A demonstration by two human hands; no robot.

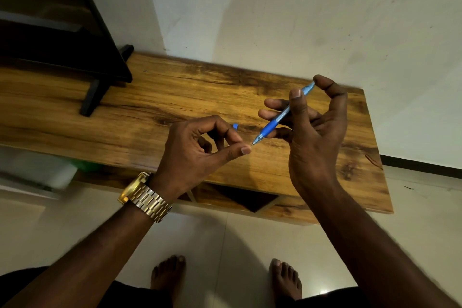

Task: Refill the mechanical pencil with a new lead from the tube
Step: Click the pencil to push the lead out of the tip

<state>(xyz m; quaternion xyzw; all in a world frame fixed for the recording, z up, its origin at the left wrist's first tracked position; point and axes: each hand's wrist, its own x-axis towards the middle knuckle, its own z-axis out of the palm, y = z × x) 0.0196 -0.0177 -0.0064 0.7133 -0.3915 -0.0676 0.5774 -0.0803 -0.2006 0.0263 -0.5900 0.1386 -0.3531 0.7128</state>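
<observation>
Bare feet [285,280]; hands flank pencil [280,117] above table [125,112].

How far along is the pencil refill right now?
Mid-job. The right hand holds the blue mechanical pencil, index finger on its top end. The left hand pinches at the tip, apparently feeding lead; the lead is too thin to see. A small blue piece shows behind the left fingers. No lead tube is visible. Left: seat the lead.

Home living room: low wooden TV stand [175,97] standing against plain painted wall [275,7], flat screen [50,20] resting on black feet, tiled floor [225,245] showing below, person standing barefoot.
</observation>
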